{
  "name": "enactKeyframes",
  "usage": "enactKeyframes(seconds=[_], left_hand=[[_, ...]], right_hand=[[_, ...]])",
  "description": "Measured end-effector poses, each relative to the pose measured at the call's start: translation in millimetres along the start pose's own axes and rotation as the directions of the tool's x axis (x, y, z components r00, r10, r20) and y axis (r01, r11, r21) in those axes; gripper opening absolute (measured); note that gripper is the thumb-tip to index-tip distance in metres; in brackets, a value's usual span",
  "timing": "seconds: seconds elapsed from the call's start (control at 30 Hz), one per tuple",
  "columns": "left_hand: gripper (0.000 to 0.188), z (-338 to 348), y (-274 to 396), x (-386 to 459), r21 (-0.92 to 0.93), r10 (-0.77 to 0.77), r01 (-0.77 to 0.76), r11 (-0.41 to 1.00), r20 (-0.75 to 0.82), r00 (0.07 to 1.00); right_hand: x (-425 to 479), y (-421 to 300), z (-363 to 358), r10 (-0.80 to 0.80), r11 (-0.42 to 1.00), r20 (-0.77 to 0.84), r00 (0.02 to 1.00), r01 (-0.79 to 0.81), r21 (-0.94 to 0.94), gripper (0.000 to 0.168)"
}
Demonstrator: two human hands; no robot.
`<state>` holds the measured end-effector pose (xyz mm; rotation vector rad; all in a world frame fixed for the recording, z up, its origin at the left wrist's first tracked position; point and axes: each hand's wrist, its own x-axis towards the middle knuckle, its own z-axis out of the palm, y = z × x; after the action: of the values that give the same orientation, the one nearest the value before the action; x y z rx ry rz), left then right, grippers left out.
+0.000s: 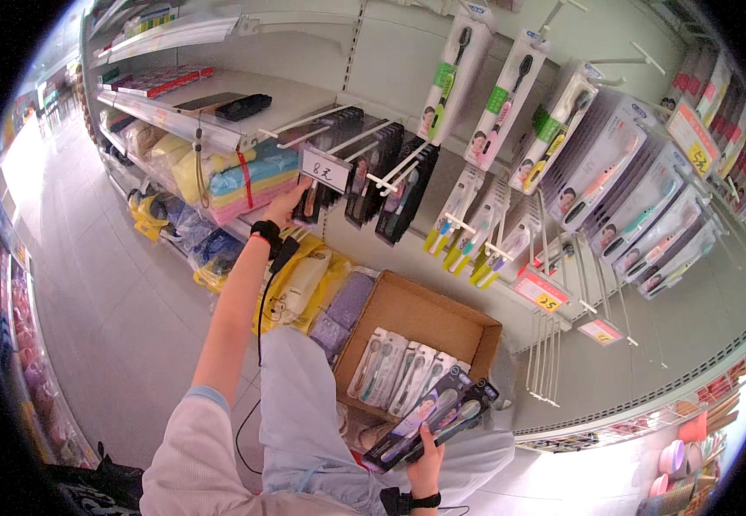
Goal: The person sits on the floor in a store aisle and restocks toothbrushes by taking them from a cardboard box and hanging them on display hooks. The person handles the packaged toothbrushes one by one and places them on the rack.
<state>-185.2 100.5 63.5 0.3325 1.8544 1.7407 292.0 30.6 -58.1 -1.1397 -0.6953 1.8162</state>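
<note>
My left hand [287, 205] reaches up to the leftmost row of black toothbrush packs [314, 201] hanging on a hook, its fingers at the pack's edge behind a handwritten price tag [326, 169]. Whether those fingers grip the pack is not clear. Low in front of me, my right hand [426, 461] holds a few black toothbrush packs [411, 422], fanned out over the near edge of an open cardboard box [428, 303]. White toothbrush packs [379, 364] lie side by side inside the box.
More toothbrush packs [453, 77] hang from hooks at the upper right, with bare hooks [544, 361] below. Folded towels [250, 177] fill the shelf at left. A yellow bag [302, 280] and a purple bundle [345, 309] sit beside the box. A black cable [259, 322] trails from my left wrist.
</note>
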Motion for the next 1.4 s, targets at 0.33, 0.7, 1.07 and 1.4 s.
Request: enactKeyframes(seconds=[0.33,0.7,1.07,1.4], left_hand=[[0.035,6,-130,-155,0.064,0.25,-0.409,0.91,0.702,0.667],[0.022,29,-170,-281,0.101,-0.05,-0.034,0.994,0.718,0.695],[0.023,-20,-167,-206,-0.131,0.147,-0.111,0.985,0.305,0.941],[0.024,-16,-77,-157,-0.299,0.383,-0.333,0.894,0.124,0.916]], right_hand=[[5,3,14,0.147,0.989,0.099,0.984,-0.148,0.001,0.033],[10,11,60,0.06,0.993,0.211,0.976,-0.037,-0.112,0.035],[27,16,17,0.119,0.987,0.07,0.99,-0.126,0.102,0.023],[18,12,-8,0.028,0.999,0.088,0.996,-0.031,0.026,0.024]])
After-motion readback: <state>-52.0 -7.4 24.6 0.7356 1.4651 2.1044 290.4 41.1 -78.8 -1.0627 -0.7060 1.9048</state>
